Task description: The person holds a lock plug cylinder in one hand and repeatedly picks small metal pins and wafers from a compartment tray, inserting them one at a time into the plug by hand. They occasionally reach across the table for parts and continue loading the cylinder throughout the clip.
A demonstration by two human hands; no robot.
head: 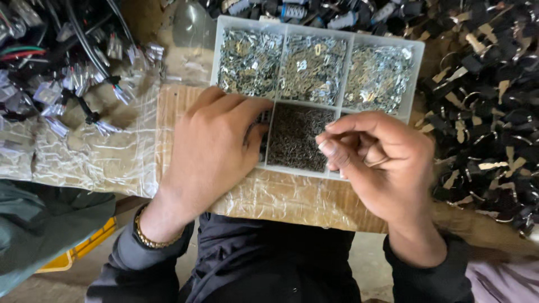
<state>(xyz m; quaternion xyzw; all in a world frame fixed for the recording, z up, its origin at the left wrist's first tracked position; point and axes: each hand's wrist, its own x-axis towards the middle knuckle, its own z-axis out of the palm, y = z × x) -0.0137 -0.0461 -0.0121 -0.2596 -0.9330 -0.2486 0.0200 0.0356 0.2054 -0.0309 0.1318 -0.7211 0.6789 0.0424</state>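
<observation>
Right hand: fingers curled in, thumb and forefinger tips pressed together over the right edge of the tray's dark compartment. Whether anything sits in the pinch, can't tell, too small. Wrist enters from lower right, palm turned left, hand covers the tray's lower right compartment.

Left hand: flat, palm down, fingers together and stretched toward the upper right. It lies over the tray's lower left compartment, fingertips at the divider beside the dark compartment. Not gripping anything visible. Bracelet on the wrist, dark sleeve below it.

Tray: white plastic, divided. Top row has three compartments of small shiny metal parts. Bottom middle holds fine dark parts, lying between the two hands, just left of the right-hand pinch.

Tray sits on a board wrapped in clear film, across the person's lap.

Outward: heap of black and tan pieces to the right of the tray, touching its side. Clear plugs on dark cables piled at the upper left, well apart from both hands. Yellow crate on the floor at lower left.
</observation>
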